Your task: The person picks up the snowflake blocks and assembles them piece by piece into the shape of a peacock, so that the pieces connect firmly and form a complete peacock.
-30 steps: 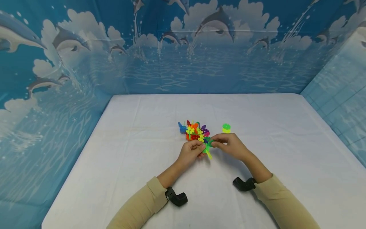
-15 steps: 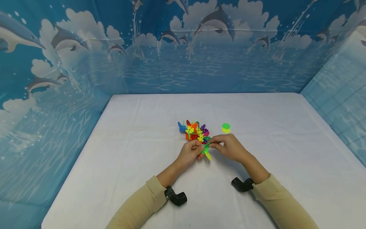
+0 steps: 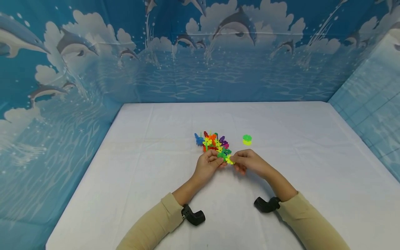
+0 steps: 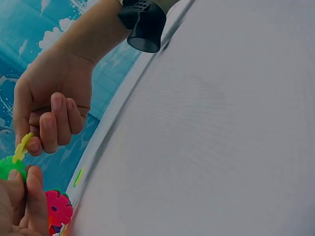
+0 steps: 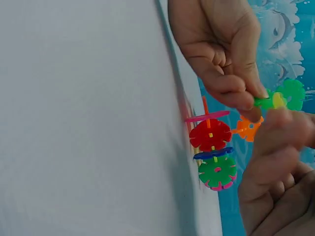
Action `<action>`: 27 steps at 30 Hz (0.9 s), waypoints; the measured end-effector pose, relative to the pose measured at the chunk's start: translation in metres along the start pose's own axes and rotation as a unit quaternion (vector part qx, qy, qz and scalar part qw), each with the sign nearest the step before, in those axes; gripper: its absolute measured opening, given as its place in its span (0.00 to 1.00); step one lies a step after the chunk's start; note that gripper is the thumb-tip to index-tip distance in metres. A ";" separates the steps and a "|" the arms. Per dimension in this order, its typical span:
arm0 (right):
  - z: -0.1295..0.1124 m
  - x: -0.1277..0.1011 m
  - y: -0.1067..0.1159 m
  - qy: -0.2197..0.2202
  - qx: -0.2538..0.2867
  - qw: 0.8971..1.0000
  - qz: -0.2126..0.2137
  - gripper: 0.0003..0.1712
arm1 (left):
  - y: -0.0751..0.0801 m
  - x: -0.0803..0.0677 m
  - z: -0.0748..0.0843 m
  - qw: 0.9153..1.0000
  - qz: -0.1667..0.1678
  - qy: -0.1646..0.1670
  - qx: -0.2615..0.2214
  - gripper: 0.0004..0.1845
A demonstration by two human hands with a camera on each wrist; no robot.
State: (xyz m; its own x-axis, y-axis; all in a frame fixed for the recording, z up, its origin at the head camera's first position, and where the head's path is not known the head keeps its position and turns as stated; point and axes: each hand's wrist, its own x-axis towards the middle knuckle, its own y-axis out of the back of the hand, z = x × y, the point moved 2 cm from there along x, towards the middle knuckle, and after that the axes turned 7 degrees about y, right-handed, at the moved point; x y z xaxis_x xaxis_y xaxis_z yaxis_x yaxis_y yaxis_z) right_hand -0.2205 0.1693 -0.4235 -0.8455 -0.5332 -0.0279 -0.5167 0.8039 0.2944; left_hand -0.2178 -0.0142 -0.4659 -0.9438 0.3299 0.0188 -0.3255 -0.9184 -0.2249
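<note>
My left hand pinches a green snowflake disc between thumb and finger. A yellow snowflake disc is at its right side, touching or slotted into the green; I cannot tell which. My right hand pinches that yellow disc between thumb and forefinger, its other fingers loosely curled. Just beyond both hands lies a cluster of joined snowflake discs in several colours. In the right wrist view, red, blue and orange discs of this cluster show below my left hand.
Two loose discs, one green and one yellow, lie on the white tablecloth beyond my right hand. A curtain printed with dolphins hangs behind the table. Each wrist carries a black camera.
My right fingers have moved from a green disc to the yellow one and slightly down. The yellow disc, earlier hanging below the green, is now higher, between my hands. The cluster stays put.
</note>
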 end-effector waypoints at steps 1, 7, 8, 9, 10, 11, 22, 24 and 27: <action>-0.001 0.000 -0.001 -0.002 0.016 1.000 -0.005 0.19 | 0.000 0.000 0.000 1.000 0.002 -0.003 0.009 0.04; -0.001 0.002 -0.007 -0.008 0.052 0.999 0.001 0.17 | -0.002 0.000 -0.001 0.998 0.007 -0.017 0.061 0.02; -0.001 0.003 -0.008 -0.011 0.054 0.998 0.004 0.17 | -0.002 -0.001 -0.001 0.998 0.006 -0.019 0.065 0.02; -0.002 0.003 -0.009 -0.014 0.057 0.998 0.008 0.17 | -0.001 -0.001 -0.001 0.997 0.006 -0.019 0.069 0.02; -0.002 0.003 -0.010 -0.017 0.059 0.998 0.010 0.17 | -0.001 -0.002 -0.001 0.997 0.006 -0.021 0.072 0.02; -0.002 0.003 -0.011 -0.022 0.062 0.998 0.013 0.17 | -0.001 -0.002 -0.001 0.997 0.006 -0.021 0.075 0.02; -0.007 0.003 -0.007 -0.045 0.059 0.994 0.082 0.19 | -0.011 -0.016 0.031 0.984 0.023 -0.059 0.165 0.05; -0.006 0.003 -0.006 -0.046 0.048 0.994 0.086 0.22 | -0.012 -0.019 0.036 0.977 0.038 -0.071 0.199 0.05; -0.006 0.002 -0.003 -0.039 0.040 0.995 0.085 0.30 | -0.009 -0.017 0.033 0.980 0.040 -0.071 0.184 0.05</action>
State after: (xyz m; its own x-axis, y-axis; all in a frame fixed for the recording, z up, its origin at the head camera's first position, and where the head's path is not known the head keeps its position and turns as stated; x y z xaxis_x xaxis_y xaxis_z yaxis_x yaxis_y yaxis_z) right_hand -0.2201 0.1639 -0.4186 -0.9280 -0.3680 -0.0584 -0.3715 0.9011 0.2235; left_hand -0.2008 -0.0190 -0.4319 -0.9570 0.2436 0.1575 -0.2236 -0.9654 0.1342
